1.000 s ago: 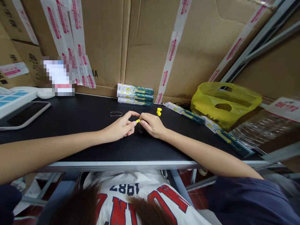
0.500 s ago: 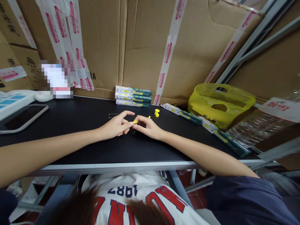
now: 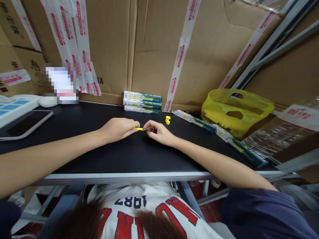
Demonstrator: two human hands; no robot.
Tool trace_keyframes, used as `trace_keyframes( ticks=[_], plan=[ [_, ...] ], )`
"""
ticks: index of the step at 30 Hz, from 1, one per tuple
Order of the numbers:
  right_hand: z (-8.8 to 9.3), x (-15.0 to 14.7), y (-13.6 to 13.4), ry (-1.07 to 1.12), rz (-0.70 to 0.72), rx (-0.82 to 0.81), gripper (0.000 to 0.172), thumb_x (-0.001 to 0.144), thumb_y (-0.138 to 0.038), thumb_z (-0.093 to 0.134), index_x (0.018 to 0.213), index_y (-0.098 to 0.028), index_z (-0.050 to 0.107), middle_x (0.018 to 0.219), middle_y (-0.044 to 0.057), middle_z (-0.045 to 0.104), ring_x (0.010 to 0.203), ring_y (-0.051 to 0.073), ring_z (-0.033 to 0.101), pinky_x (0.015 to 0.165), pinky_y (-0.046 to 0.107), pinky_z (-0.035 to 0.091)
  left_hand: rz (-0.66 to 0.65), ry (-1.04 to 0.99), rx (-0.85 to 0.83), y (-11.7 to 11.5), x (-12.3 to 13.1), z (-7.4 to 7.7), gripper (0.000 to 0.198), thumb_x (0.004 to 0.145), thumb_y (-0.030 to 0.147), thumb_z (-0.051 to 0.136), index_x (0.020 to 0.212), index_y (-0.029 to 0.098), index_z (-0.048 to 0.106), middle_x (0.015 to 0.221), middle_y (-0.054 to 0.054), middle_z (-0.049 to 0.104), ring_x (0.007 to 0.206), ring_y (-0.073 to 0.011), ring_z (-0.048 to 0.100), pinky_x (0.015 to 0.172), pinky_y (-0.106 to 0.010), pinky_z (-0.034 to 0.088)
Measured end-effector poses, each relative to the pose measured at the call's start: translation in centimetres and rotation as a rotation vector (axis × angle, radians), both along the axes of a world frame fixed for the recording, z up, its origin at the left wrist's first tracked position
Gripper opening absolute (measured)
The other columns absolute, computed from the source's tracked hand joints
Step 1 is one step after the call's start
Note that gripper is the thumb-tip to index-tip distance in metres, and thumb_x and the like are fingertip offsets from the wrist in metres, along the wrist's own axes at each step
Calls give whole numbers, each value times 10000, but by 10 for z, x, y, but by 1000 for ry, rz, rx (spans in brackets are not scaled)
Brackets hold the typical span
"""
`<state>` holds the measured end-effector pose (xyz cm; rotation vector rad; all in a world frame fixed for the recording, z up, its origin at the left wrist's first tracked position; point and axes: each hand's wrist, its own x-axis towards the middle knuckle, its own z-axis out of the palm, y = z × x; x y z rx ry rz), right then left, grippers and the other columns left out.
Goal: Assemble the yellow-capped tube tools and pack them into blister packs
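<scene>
My left hand (image 3: 121,128) is closed round a slim yellow tool (image 3: 138,128), whose end sticks out to the right between thumb and fingers. A thin metal wire hook (image 3: 149,127) runs from the yellow end to my right hand (image 3: 159,132). The fingers of my right hand are curled in a pinch at the curved end of the wire. Behind my right hand a small yellow spool-shaped piece (image 3: 167,119) stands on the black table (image 3: 139,159).
Three long packages (image 3: 142,103) are stacked against the cardboard. Two more packages (image 3: 194,121) lie to the right, by a yellow plastic bag (image 3: 236,113) and a clear bottle (image 3: 274,136). A phone (image 3: 26,124) lies at the left.
My left hand has turned palm down and closed round the yellow tool. The wire now spans between my hands, which are slightly farther apart. The thin wire piece behind my left hand no longer shows.
</scene>
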<state>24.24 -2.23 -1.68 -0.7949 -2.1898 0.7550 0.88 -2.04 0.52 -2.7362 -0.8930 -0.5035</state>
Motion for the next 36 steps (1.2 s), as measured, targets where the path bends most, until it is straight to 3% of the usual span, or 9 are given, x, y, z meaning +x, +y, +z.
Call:
trace_keyframes(
  ticks=[5, 8, 15, 18, 22, 26, 30, 36],
  plan=[
    [1, -5, -6, -4, 53, -44, 177, 778, -230, 591, 922, -176, 504, 668, -62, 465, 586, 93, 424, 584, 231, 366, -71, 21, 47, -8, 5, 0, 262, 961, 316, 399, 983, 193, 629, 871, -53, 631, 830, -186, 586, 682, -253, 377],
    [1, -7, -8, -27, 42, -25, 209, 809, -337, 631, 877, -176, 515, 629, -69, 445, 568, 91, 399, 562, 225, 347, -120, 31, 64, -11, 8, -2, 283, 975, 299, 371, 1053, 176, 613, 887, -62, 629, 837, -189, 584, 709, -263, 397],
    [3, -8, -9, -96, 15, 48, 337, 899, -482, 519, 776, -169, 533, 617, -47, 450, 578, 99, 430, 567, 231, 344, -150, -47, -21, -11, 8, -3, 242, 962, 317, 415, 1102, 191, 567, 1017, -68, 637, 938, -191, 605, 796, -271, 436],
    [2, -8, -8, -37, 2, -16, 367, 894, -514, 512, 787, -164, 546, 580, -51, 459, 528, 92, 433, 543, 229, 349, -128, -204, -13, -9, 5, 0, 357, 910, 401, 515, 1199, 191, 513, 1127, -85, 621, 1044, -222, 589, 883, -323, 446],
    [2, -7, -1, 143, -20, -143, 393, 874, -542, 520, 790, -160, 558, 492, -69, 442, 453, 77, 399, 499, 221, 330, -66, -645, 2, 0, 1, 3, 501, 873, 389, 561, 1306, 194, 399, 1264, -111, 558, 1150, -230, 547, 990, -404, 419],
    [0, -6, 3, 309, -70, -253, 383, 860, -543, 529, 795, -167, 556, 462, -76, 449, 409, 67, 376, 431, 208, 275, -73, -1031, -327, 12, 4, -1, 482, 828, 383, 611, 1227, 190, 421, 1151, -101, 623, 1047, -205, 620, 853, -347, 506],
    [1, -9, 0, 327, -80, -248, 384, 861, -548, 527, 806, -170, 567, 493, -66, 474, 424, 68, 393, 421, 204, 278, -76, -1093, -752, 13, 12, -8, 390, 765, 425, 676, 1008, 164, 521, 1003, -88, 690, 915, -205, 684, 683, -274, 532],
    [1, -12, -8, 177, -29, -131, 377, 877, -526, 527, 783, -165, 582, 622, -25, 531, 566, 92, 490, 562, 232, 401, -74, -1198, -950, 3, 19, -6, 356, 764, 414, 699, 964, 146, 577, 969, -92, 720, 862, -198, 713, 635, -229, 527]
  ],
)
